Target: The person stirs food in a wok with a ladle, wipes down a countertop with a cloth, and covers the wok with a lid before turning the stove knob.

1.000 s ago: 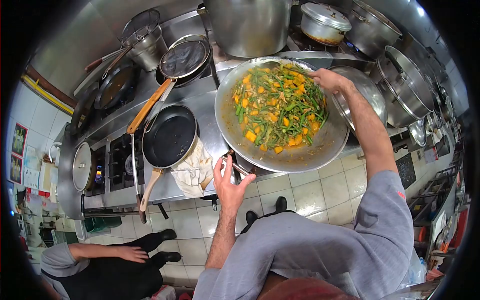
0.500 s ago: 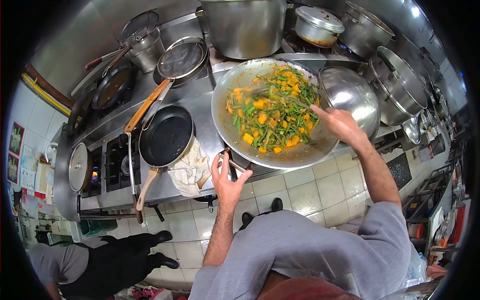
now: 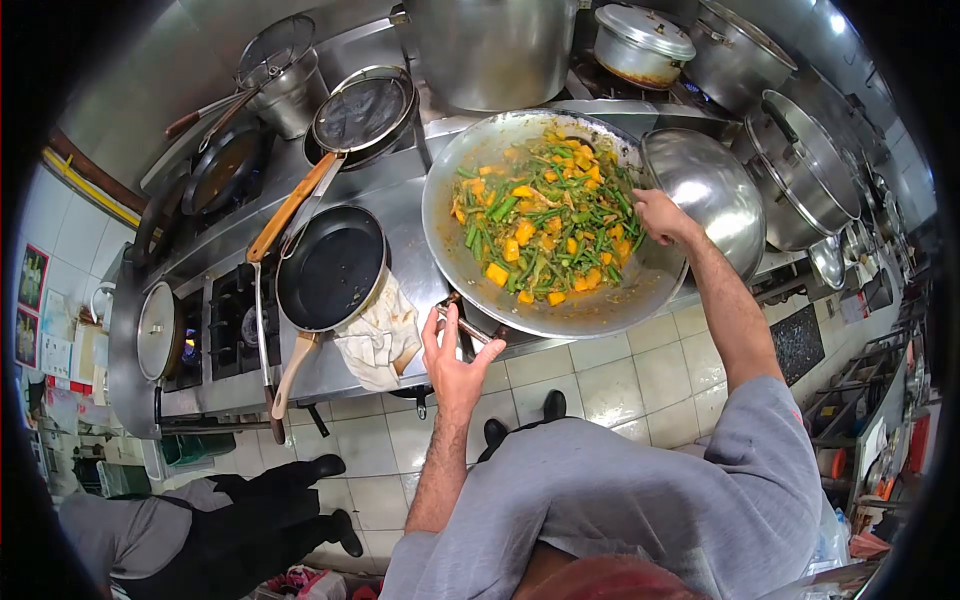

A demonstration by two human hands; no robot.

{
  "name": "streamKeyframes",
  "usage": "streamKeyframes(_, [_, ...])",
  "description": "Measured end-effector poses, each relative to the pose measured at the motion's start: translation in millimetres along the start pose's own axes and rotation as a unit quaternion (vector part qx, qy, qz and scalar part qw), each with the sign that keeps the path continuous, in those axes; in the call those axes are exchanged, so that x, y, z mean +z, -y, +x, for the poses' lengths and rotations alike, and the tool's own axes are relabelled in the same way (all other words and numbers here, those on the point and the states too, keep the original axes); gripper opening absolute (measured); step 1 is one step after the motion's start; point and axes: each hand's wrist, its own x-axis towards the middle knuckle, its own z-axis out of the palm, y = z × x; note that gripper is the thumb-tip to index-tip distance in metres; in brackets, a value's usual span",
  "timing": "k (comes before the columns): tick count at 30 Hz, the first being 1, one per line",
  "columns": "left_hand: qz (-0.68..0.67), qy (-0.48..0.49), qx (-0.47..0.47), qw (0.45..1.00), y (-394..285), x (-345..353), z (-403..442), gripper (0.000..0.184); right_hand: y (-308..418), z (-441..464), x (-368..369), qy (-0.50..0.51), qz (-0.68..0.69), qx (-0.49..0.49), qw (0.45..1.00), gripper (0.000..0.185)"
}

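Observation:
A wide metal wok (image 3: pixel 590 318) holds green beans and orange pumpkin chunks (image 3: pixel 550 215), with light steam over its far left part. My right hand (image 3: pixel 665 218) is closed at the wok's right side, around the handle of a long-handled spoon; the spoon's bowl end is mostly among the vegetables. At the wok's near left rim, my left hand (image 3: pixel 455 365) has its fingers and thumb around the wok's metal handle (image 3: pixel 478 328). A domed metal lid (image 3: pixel 705 190) rests beside the wok on the right.
Left of the wok lie a black frying pan (image 3: pixel 332 268), a crumpled cloth (image 3: pixel 378 345) and a wooden-handled strainer (image 3: pixel 362 110). A large pot (image 3: pixel 490 55) stands behind. Burners (image 3: pixel 235 325) are at left. Another person (image 3: pixel 210 530) is at lower left.
My right hand has shifted slightly up and left, and the spoon's end has gone from the wok's middle left toward its far right. The vegetables are rearranged. My left hand stays put.

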Motion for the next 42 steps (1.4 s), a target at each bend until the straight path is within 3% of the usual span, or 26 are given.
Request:
streamKeyframes(1, [0.001, 0.004, -0.002, 1.000, -0.4, -0.8, 0.1, 0.084, -0.9, 0.7, 6.4, 0.000, 0.001, 0.001, 1.000, 0.039])
streamKeyframes(3, [0.000, 0.003, -0.001, 1.000, -1.9, -0.5, 2.5, 0.084, 5.1, 2.9, 18.6, 0.043, 0.213, 0.036, 0.975, 0.043])
streamKeyframes(7, [-0.002, 0.020, -0.024, 1.000, -4.7, -3.8, 1.9, 0.084, 13.8, -20.1, 27.4, 0.066, 0.268, 0.010, 0.961, 0.051])
streamKeyframes(9, [-0.008, 0.025, -0.029, 0.999, -6.0, -3.6, 0.5, 0.085, 18.2, -44.0, 25.9, 0.040, 0.245, 0.007, 0.969, 0.048])
streamKeyframes(11, [-0.020, 0.021, -0.028, 0.999, -5.4, -3.3, 0.5, 0.084, 27.2, -69.6, 21.2, -0.039, 0.040, -0.043, 0.998, 0.045])
streamKeyframes(12, [-0.022, 0.025, -0.025, 0.999, -4.1, -2.6, 0.1, 0.084, 21.0, -68.3, 27.8, -0.143, -0.016, -0.231, 0.962, 0.045])
streamKeyframes(13, [-0.023, 0.018, -0.017, 0.999, -2.1, -1.8, -0.4, 0.084, 15.9, -67.7, 33.7, -0.277, -0.102, -0.384, 0.875, 0.044])
streamKeyframes(15, [-0.025, 0.013, -0.008, 1.000, -2.6, -1.2, -1.4, 0.084, 20.7, -105.7, 32.3, -0.154, -0.192, -0.149, 0.958, 0.047])
streamKeyframes(20, [0.014, 0.014, -0.001, 1.000, -5.7, -4.7, -0.3, 0.082, 32.5, -178.8, 25.9, -0.219, -0.179, -0.191, 0.940, 0.045])
streamKeyframes(23, [0.018, 0.012, 0.003, 1.000, -5.7, -4.8, 0.3, 0.082, 32.3, -199.0, 15.3, -0.158, -0.178, -0.189, 0.953, 0.040])
streamKeyframes(28, [0.003, 0.036, 0.008, 0.999, 3.0, -8.2, 2.7, 0.081, 30.5, -247.3, -8.9, -0.156, -0.119, -0.208, 0.958, 0.034])
streamKeyframes(30, [0.008, 0.034, 0.018, 0.999, 5.6, -7.1, 3.9, 0.080, 33.4, -269.7, -17.8, -0.090, -0.162, -0.129, 0.974, 0.034])
streamKeyframes(34, [-0.013, 0.025, 0.018, 0.999, 9.2, -2.4, 3.9, 0.078, 22.9, -291.5, -7.3, -0.030, -0.223, -0.078, 0.971, 0.034])
streamKeyframes(36, [-0.031, 0.024, 0.009, 0.999, 6.1, -2.4, 4.6, 0.078, 25.1, -287.8, 12.6, -0.042, -0.255, -0.014, 0.966, 0.033])
streamKeyframes(42, [-0.057, 0.018, 0.003, 0.998, 9.8, 0.1, 5.6, 0.078, 11.8, -177.8, 64.9, -0.122, -0.181, -0.053, 0.975, 0.032])
